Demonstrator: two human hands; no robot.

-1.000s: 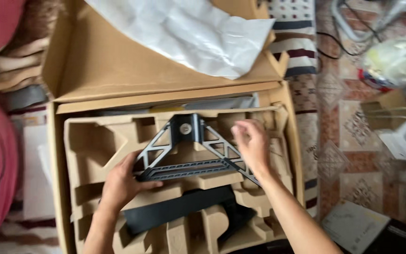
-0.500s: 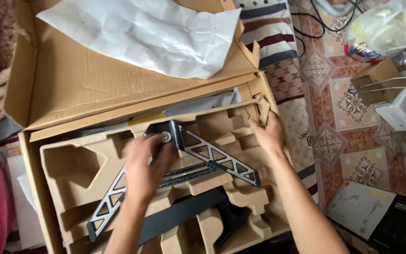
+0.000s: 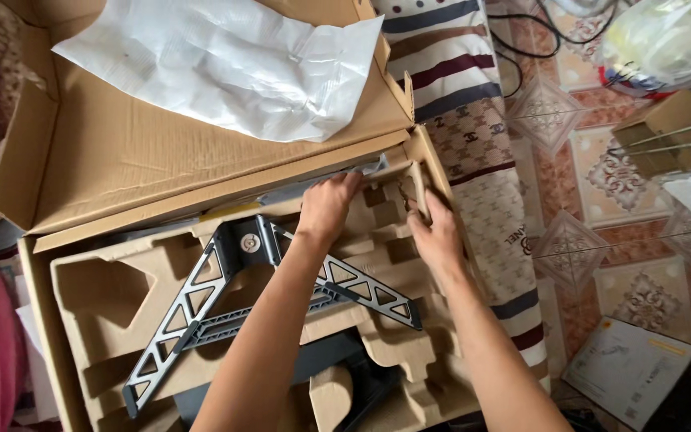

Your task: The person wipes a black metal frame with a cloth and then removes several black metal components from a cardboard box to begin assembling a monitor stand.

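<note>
Hands are placed at the far right corner of the moulded pulp tray (image 3: 105, 280) inside the cardboard box (image 3: 121, 160): left hand (image 3: 328, 206) laid flat, fingers loosely spread, nothing held; right hand (image 3: 435, 236) pressed on the tray's edge (grip can't be told). Black truss bracket (image 3: 225, 288) is seated in the tray, under the left forearm. White wrapping paper (image 3: 225, 64) is spread on the box lid

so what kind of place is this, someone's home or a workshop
Most likely a home, with unpacking done on the floor: patterned floor tiles, a striped mat and cables around the open cardboard box. Both hands, left hand and right hand, reach into its moulded pulp tray.
</note>
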